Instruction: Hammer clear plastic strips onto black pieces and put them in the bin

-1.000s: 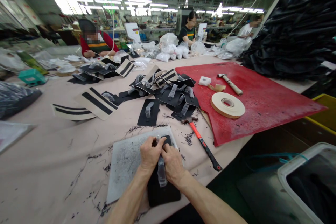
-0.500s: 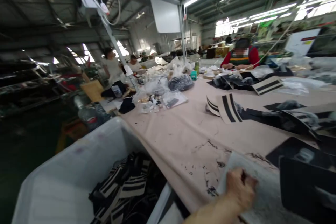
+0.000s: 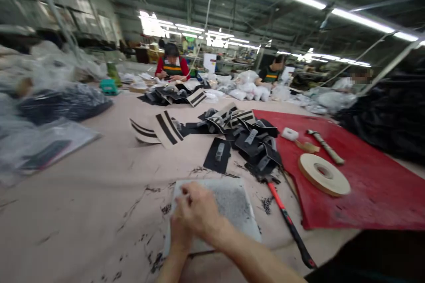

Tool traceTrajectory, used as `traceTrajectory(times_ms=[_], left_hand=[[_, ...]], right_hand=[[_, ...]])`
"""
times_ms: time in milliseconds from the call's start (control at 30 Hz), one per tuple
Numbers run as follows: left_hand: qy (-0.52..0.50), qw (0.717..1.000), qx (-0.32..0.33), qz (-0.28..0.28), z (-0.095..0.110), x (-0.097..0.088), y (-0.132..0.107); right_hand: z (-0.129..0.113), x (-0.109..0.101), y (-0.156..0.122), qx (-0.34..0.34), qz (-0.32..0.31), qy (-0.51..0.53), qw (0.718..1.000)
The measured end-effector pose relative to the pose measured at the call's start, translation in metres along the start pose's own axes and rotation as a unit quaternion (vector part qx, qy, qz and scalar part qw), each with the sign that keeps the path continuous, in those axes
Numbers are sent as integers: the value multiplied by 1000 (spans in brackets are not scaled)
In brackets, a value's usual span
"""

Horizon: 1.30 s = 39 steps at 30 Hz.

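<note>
My left hand [image 3: 181, 225] and my right hand [image 3: 203, 208] meet over the left part of a grey slab [image 3: 235, 199]. Both have their fingers curled closed and pressed together; whatever is between them, if anything, is too small or hidden to make out. Just beyond the slab lies a flat black piece [image 3: 217, 155] with a clear plastic-wrapped part on it. Behind that is a pile of similar black pieces [image 3: 249, 137], some with striped cream bands. To the slab's right rests a hammer [image 3: 288, 221] with a red and black handle. Dark thread scraps [image 3: 156, 261] lie around the slab.
On a red sheet [image 3: 375, 194] at the right sit a roll of cream tape [image 3: 323, 174], a small white roll [image 3: 290, 133] and another hammer [image 3: 325, 147]. Plastic bags [image 3: 56, 97] crowd the left. Across the table work other people, one in red sleeves [image 3: 172, 64].
The view has swung right, so the grey bin has left it and the red sheet shows. My right hand has come in beside my left. The black piece at the slab's right edge is gone from there.
</note>
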<state>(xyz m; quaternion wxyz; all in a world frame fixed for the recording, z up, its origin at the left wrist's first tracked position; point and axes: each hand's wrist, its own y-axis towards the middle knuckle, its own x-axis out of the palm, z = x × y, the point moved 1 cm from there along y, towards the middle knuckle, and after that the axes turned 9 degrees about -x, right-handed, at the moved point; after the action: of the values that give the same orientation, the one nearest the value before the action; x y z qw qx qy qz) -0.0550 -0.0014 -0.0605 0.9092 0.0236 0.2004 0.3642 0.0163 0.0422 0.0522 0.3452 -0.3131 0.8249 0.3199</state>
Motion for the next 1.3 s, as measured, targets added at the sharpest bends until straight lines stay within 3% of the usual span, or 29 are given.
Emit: traceTrajectory(times_ms=[67, 167, 233, 333, 467, 567, 633, 733, 800, 900, 1000, 1133, 1300], left_hand=[[1, 1000, -18, 17, 1, 1, 2], [25, 995, -69, 64, 3, 0, -2], [36, 993, -91, 62, 1, 3, -2], [44, 990, -120, 53, -5, 6, 0], [45, 989, -132, 58, -7, 7, 4], [48, 989, -124, 63, -4, 8, 4], [48, 989, -127, 64, -2, 9, 4], [40, 989, -125, 65, 1, 10, 4], [34, 990, -121, 63, 2, 10, 4], [37, 990, -119, 62, 1, 11, 3], [42, 990, -121, 60, -2, 12, 0], [20, 992, -115, 46, -4, 9, -3], [-30, 995, -93, -8, 21, 12, 2]], right_hand=[[66, -40, 30, 150, 71, -43, 985], [143, -75, 66, 252, 94, -66, 961], [175, -76, 84, 275, 83, -61, 956], [195, -57, 105, 289, 58, -58, 954], [193, -42, 130, 297, 15, -71, 952], [183, -58, 136, 288, 10, -95, 953], [173, -77, 124, 267, 16, -113, 957], [147, -96, 73, 210, 20, -151, 966], [124, -94, 23, 156, 15, -178, 971], [93, -68, -58, 136, -24, -180, 974], [72, -31, -115, 159, -95, -157, 970], [59, -9, -138, 206, -122, -129, 962], [61, -23, -139, 230, -144, -114, 956]])
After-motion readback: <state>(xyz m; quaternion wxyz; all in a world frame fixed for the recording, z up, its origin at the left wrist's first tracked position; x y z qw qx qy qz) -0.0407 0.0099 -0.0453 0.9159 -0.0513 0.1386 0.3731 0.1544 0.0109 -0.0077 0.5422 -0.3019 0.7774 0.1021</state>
